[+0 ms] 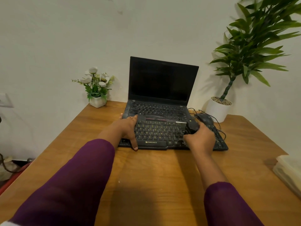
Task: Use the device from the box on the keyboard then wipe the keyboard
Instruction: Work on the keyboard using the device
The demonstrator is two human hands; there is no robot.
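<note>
On the brown wooden worktop [146,173], the flat black corded keyboard [159,132] lies toward the far edge. The left hand [128,129] rests open on its left end; the right hand [199,137] grips a small black handheld device [192,126] over its right half. Behind stands an open black laptop [160,88].
</note>
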